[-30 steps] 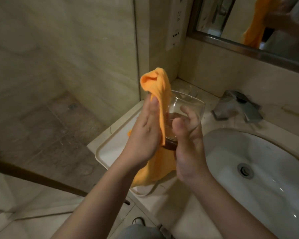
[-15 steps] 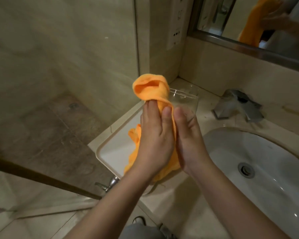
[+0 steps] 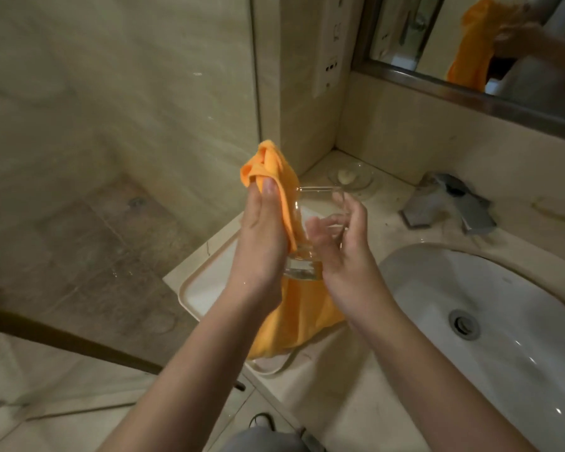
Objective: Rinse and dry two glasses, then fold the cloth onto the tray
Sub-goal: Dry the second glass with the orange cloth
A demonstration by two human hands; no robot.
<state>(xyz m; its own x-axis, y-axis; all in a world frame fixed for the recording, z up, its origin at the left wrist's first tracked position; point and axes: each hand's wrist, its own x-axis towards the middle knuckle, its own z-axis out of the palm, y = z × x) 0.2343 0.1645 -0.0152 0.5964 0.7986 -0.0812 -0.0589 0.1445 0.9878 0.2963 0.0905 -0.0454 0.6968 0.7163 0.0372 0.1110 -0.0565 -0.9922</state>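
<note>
At the left edge of the desk sits a pale tray; the only thing I can see over it is the hanging tail of the orange cloth, which drapes down across its near end. Above the tray the left hand presses the cloth against the side of a clear glass, its fingers stretched up along the fabric, and a bunched fold of cloth stands up over the fingertips. The glass is held upright in the air between both hands, mouth up, with nothing visible inside it. The right hand cups its other side, fingers loosely curled round the wall of the glass. Further back on the desk a small glass dish holds a pale lump. To the right stands a metal tap and below it the white basin, with its drain at the bottom.
</note>
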